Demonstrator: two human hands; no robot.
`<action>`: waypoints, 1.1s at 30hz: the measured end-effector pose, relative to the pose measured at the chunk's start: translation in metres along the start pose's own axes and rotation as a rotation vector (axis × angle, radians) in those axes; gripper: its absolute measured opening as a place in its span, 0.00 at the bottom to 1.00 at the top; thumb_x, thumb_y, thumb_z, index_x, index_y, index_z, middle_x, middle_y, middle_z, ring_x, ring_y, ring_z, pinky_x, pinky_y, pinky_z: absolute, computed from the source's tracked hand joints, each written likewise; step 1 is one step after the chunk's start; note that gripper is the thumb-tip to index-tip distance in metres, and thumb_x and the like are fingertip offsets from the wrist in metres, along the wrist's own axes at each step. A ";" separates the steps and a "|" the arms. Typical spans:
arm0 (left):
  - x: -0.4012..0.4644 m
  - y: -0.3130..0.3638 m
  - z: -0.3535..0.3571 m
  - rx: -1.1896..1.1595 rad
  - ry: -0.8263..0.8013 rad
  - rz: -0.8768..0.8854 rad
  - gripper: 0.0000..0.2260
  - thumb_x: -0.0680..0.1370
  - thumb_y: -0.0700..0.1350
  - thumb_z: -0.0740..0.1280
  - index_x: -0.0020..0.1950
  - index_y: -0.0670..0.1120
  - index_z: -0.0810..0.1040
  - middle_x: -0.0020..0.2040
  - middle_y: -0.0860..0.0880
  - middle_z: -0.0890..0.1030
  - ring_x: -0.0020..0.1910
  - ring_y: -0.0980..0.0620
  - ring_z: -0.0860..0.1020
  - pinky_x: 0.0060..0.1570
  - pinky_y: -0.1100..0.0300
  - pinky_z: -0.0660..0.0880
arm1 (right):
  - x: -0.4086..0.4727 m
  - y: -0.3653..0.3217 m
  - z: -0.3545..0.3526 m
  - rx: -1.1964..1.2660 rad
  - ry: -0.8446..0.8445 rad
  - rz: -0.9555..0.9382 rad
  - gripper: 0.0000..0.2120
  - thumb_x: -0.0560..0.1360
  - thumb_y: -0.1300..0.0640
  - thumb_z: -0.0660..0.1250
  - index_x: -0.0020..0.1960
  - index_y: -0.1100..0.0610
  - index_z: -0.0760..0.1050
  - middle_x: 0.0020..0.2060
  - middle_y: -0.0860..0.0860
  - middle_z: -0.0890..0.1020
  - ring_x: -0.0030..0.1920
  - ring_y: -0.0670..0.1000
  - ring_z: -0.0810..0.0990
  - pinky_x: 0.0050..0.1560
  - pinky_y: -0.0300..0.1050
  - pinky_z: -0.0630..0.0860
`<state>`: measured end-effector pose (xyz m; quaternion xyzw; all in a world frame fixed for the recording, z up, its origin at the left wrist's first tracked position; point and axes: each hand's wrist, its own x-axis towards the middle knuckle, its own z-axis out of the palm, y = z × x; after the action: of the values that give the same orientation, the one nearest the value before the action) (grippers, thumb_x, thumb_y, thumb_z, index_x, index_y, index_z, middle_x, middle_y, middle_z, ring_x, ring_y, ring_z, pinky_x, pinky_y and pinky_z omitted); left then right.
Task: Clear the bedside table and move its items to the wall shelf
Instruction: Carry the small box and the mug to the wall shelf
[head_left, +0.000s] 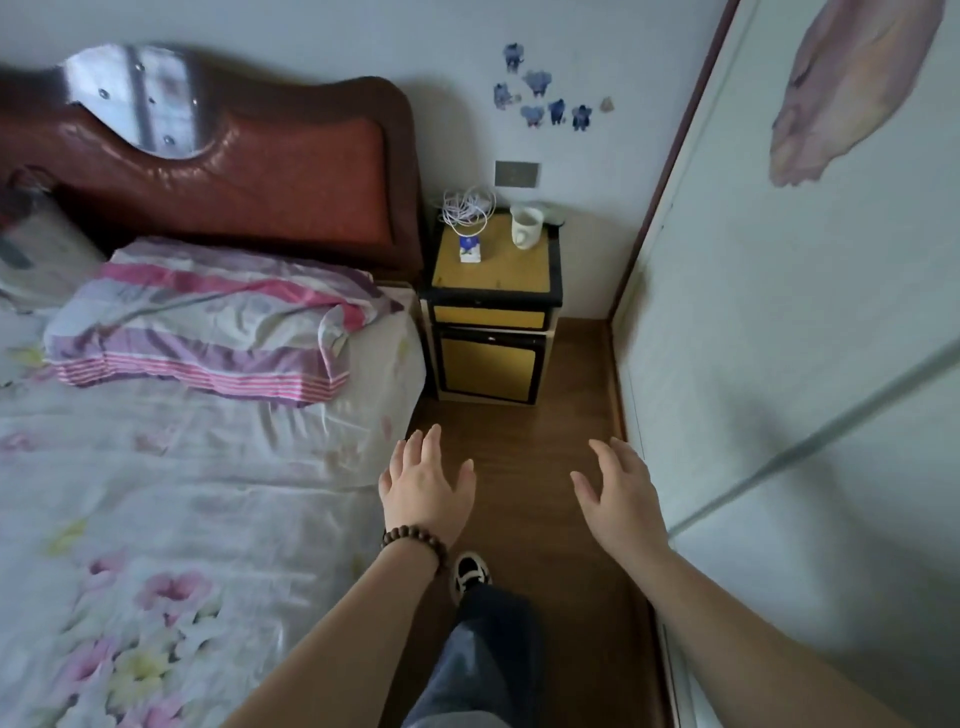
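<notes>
Bedside table (493, 270), yellow top with black edging, stands in the corner between the bed (208, 441) and a sliding wardrobe door (779, 312); on it lie a coiled white cable (467, 208) at the back left, a small blue-and-white box (470, 250) just in front of the cable, and a white mug (525, 226) at the back right. Left hand (426, 483), with a bead bracelet (415, 540) at the wrist, and right hand (618, 493) hover over the wooden floor (524, 426), well apart from the table, fingers spread and empty.
</notes>
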<state>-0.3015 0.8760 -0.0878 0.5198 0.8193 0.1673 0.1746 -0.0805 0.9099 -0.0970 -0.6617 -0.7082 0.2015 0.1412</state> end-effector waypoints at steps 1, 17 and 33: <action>0.029 0.003 -0.003 0.001 -0.003 0.002 0.28 0.76 0.60 0.57 0.74 0.52 0.57 0.74 0.50 0.61 0.73 0.49 0.55 0.70 0.47 0.56 | 0.029 -0.008 0.001 0.003 -0.002 0.004 0.25 0.78 0.46 0.61 0.71 0.54 0.65 0.72 0.55 0.66 0.73 0.54 0.62 0.69 0.53 0.68; 0.368 0.071 -0.005 0.026 -0.069 0.006 0.29 0.76 0.60 0.57 0.74 0.51 0.56 0.74 0.50 0.61 0.73 0.49 0.56 0.70 0.47 0.56 | 0.372 -0.064 0.004 0.067 -0.064 0.023 0.25 0.78 0.48 0.61 0.72 0.56 0.64 0.71 0.57 0.66 0.73 0.56 0.60 0.71 0.56 0.64; 0.608 0.144 0.102 0.031 -0.146 -0.308 0.37 0.71 0.61 0.63 0.74 0.49 0.51 0.74 0.46 0.56 0.73 0.46 0.55 0.69 0.45 0.58 | 0.652 -0.036 0.036 0.050 -0.287 0.054 0.26 0.79 0.46 0.59 0.73 0.53 0.60 0.74 0.54 0.62 0.75 0.53 0.56 0.72 0.55 0.59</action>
<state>-0.3827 1.4975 -0.1806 0.4014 0.8770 0.0877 0.2489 -0.1837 1.5531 -0.1553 -0.6411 -0.6979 0.3154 0.0495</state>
